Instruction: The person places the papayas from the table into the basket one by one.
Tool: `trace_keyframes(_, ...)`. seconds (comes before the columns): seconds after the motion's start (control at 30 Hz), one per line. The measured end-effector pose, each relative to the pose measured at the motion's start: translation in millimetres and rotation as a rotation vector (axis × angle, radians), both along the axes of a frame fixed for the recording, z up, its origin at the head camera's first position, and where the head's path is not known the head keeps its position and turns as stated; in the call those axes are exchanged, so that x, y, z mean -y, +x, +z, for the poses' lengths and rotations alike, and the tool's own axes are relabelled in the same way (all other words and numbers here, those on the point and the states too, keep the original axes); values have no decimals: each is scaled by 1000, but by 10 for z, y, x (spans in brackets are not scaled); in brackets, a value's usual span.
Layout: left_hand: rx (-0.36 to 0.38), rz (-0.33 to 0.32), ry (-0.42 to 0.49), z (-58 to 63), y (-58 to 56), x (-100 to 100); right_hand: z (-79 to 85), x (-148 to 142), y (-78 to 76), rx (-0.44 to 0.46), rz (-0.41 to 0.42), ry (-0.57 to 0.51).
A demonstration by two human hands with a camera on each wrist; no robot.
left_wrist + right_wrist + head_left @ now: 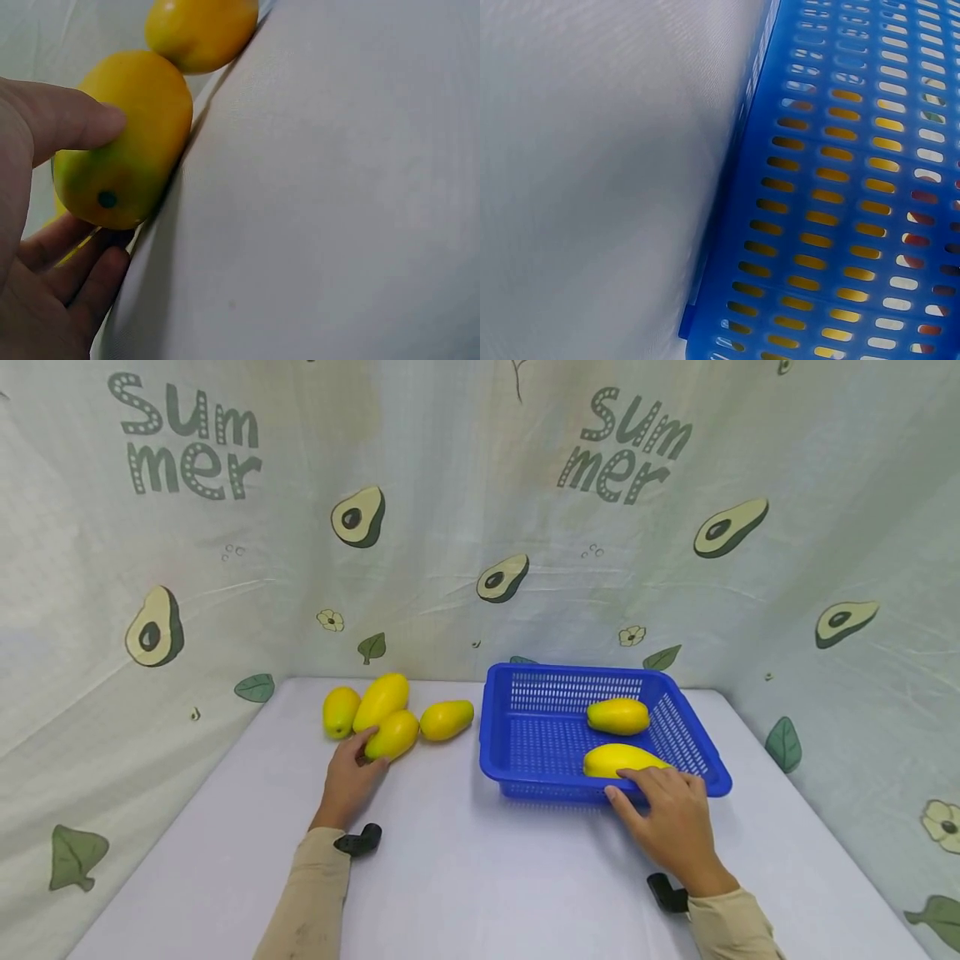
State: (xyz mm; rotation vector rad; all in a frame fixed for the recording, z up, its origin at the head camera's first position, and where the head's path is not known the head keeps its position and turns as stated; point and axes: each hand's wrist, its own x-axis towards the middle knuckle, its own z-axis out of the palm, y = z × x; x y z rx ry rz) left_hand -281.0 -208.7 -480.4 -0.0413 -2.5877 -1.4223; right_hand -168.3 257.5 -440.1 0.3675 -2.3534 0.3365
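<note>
In the head view my left hand (352, 777) is at a yellow mango (393, 735) on the table. The left wrist view shows the thumb on this greenish-ended mango (135, 150) and the other fingers curled under its lower end. My right hand (671, 822) grips the near rim of a blue plastic basket (495, 718), thumb outside and fingers over the inside. Just behind those fingers lies a long yellow mango (618, 760), partly hidden by the rim and hand. Through the slotted basket wall (742, 195), the right wrist view shows yellow fruit and bits of fingers.
Three more mangoes lie around the left hand's one: a small one (341, 712), a larger one (382, 700) and one to the right (447, 720). Another mango (618, 716) sits farther back in the basket. A printed curtain (435, 460) borders the white table (480, 877).
</note>
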Motion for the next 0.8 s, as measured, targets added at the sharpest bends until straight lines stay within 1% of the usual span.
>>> trace_keyframes(0.13, 10, 6, 3, 12, 34, 5, -27, -3, 9, 12, -6, -4)
trace_keyframes(0.3, 2, 23, 30, 62, 45, 5, -18, -5, -18, -7, 0, -1)
trace_keyframes(0.5, -15, 63, 85, 100, 69, 19, -2, 4, -21, -1, -1, 2)
trace_keyframes(0.8, -71, 84, 192, 174, 62, 23, -5, -8, -20, -5, -2, -2)
